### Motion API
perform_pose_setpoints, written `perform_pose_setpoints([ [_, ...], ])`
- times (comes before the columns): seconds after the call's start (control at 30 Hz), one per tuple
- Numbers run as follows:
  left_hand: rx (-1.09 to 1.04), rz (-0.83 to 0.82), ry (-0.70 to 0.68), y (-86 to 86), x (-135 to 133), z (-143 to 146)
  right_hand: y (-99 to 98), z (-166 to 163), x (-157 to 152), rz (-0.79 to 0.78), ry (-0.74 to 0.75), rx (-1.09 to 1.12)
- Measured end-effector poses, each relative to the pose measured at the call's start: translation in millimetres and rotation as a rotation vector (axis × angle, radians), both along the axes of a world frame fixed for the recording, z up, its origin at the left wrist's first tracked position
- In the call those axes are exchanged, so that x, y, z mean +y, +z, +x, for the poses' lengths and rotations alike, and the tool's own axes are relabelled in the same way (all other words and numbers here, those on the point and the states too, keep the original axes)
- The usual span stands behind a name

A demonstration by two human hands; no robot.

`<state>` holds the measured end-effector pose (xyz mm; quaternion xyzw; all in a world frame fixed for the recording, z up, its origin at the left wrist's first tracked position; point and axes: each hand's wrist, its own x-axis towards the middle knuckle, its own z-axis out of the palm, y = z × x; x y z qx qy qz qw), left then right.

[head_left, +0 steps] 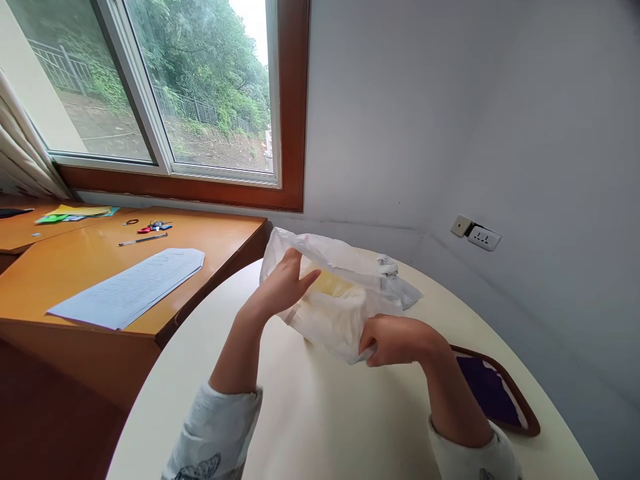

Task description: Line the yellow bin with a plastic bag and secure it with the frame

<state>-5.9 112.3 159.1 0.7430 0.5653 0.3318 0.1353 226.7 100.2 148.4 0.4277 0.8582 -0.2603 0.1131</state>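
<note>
Plastic bag [325,320], thin, whitish and see-through, and it's the centre of everything here, over the far part of the round cream table [320,427], stretched between two bare hands! Its mouth gapes towards the wearer, and there's something pale yellow [331,283] showing inside, though the film blurs what it is. Look at the right hand [397,340]: fingers curled in, pinching the near edge of the film, a firm-looking hold. The left hand [287,283] is at the opposite side of the opening, thumb pointing across the gap, the other fingers mostly hidden at the plastic; it's touching the bag, but whether it grips or merely props the wall, I cannot tell. The near side seems raised off the tabletop; what the far side rests on is hidden. So the step in hand, as I read it, is spreading and handling the open bag, and the next move calls for a steady right pinch, with the left kept clear of folds so the mouth doesn't collapse. Out at the bag's far right, a crumpled whitish bundle [388,265] sits close against the film. Over by the right forearm, there's a brown-rimmed tray [531,419] with something deep purple [485,390] in it, apart from the bag, while papers [135,287] lie on the wooden desk [225,237] to the left.
</note>
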Motion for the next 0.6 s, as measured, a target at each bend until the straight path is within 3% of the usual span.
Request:
perform_pose_setpoints([
  [0.17,-0.151,-0.096,0.042,-0.9,4.4,2.1,11.2,7.8,-1.6,-0.04,-0.005,0.193],
  [0.3,-0.162,-0.156,0.094,-2.9,6.6,3.8,18.5,14.5,-1.0,0.085,-0.056,0.338],
  [0.6,-0.196,-0.182,0.094,-8.1,11.3,2.6,14.6,13.8,5.7,0.272,-0.187,0.38],
])
